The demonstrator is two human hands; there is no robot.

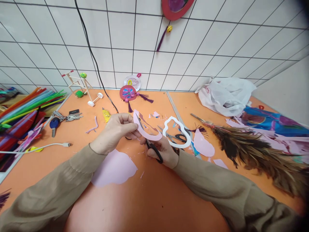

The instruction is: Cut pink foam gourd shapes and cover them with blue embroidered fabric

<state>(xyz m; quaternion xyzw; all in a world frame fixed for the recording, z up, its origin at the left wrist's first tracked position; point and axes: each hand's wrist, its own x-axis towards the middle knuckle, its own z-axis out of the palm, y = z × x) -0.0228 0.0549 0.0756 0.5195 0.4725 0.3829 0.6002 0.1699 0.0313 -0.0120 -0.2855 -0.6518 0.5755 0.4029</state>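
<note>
Between the thumb and fingers of my left hand point(122, 129) is a curved strip of pink paper point(147, 132), raised above the orange table. My right hand point(166, 153) grips black-handled scissors point(156, 153), whose blades point up and left at the strip's inner side. How far the blades are apart, I cannot tell. Below my left hand lies a larger pink paper piece with a wavy edge point(116, 169). A white wavy-edged frame point(187, 137) rests just right of my right hand, with a second pair of scissors point(180, 138) partly showing through its opening.
Pink scraps point(204, 143) and brown feathers point(256, 148) lie to the right, before a white plastic bag point(227, 95). Round tasselled ornaments point(128, 92) stand by the tiled wall. Keys point(70, 116), a white cable point(48, 146), a stick model point(83, 87) and colourful pipe cleaners point(31, 103) occupy the left.
</note>
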